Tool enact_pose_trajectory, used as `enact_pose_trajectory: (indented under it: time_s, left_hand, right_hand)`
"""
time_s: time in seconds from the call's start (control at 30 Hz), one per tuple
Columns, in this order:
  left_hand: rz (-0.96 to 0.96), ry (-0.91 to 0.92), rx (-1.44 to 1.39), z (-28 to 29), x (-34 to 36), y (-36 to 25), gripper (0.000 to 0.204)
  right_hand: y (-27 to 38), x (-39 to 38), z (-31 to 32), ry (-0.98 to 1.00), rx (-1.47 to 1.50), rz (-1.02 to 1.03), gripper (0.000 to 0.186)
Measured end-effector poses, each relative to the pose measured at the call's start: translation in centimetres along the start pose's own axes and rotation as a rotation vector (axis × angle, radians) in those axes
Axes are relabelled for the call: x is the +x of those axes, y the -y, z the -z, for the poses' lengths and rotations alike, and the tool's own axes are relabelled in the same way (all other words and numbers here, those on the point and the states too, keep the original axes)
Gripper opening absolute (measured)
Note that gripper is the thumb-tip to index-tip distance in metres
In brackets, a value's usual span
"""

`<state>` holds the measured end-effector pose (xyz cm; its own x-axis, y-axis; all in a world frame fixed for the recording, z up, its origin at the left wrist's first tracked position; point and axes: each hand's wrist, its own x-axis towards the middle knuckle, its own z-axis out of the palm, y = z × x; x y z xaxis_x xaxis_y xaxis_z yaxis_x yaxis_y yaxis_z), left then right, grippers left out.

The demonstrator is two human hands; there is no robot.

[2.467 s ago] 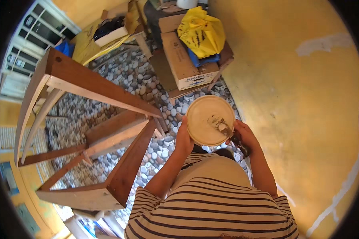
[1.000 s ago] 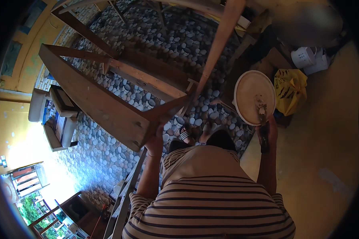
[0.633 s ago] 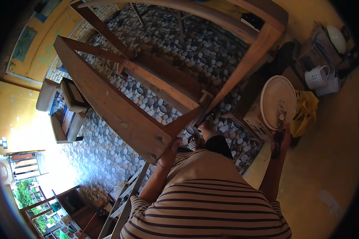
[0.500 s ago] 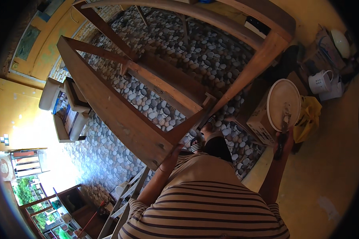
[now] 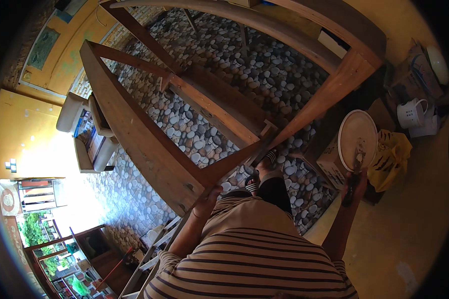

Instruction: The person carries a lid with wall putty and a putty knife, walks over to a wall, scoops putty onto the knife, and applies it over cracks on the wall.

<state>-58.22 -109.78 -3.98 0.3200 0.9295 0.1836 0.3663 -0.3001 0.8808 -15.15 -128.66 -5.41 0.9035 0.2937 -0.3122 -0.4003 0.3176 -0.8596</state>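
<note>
My left hand (image 5: 205, 202) is at the near corner of a large wooden furniture frame (image 5: 144, 144), its thumb against the wood and its other fingers partly hidden. The frame has long brown beams and a lower crosspiece. Out to the right, my right hand (image 5: 354, 187) is closed round the dark handle of a putty knife (image 5: 358, 162). Its smeared blade lies across the view of a round pale lid (image 5: 352, 129); whether they touch I cannot tell.
Right of the frame stand a cardboard box (image 5: 330, 162), a yellow plastic bag (image 5: 391, 162) and a white mug-shaped container (image 5: 411, 113). A ladder (image 5: 157, 249) is beside my left arm. Cushioned chairs (image 5: 102, 149) stand at left on the pebble-patterned floor (image 5: 179, 117).
The whole view has shifted slightly, so the frame and boxes appear farther right. My left hand stays at the frame's corner, and my right hand still holds the putty knife before the lid.
</note>
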Motion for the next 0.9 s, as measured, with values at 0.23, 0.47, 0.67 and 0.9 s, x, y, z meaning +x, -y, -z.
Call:
enact_pose_trajectory:
  time_s: [0.23,0.47,0.67,0.9]
  left_hand:
    - [0.027,-0.131,-0.097,0.7,2.2,0.4,0.008]
    - [0.013,-0.318,-0.143,4.1,4.3,5.9,0.037]
    - [-0.038,-0.424,0.057,8.6,9.0,10.0,0.036]
    - [-0.138,-0.449,0.181,12.6,15.4,12.4,0.022]
  right_hand:
    - [-0.2,-0.4,-1.9,0.060,-0.053,-0.009,0.036]
    - [-2.5,0.9,-3.5,0.131,-0.030,-0.016,0.035]
    - [-4.2,3.2,-4.9,0.191,-0.037,-0.038,0.034]
    - [-4.2,3.2,-6.9,0.286,-0.010,-0.145,0.036]
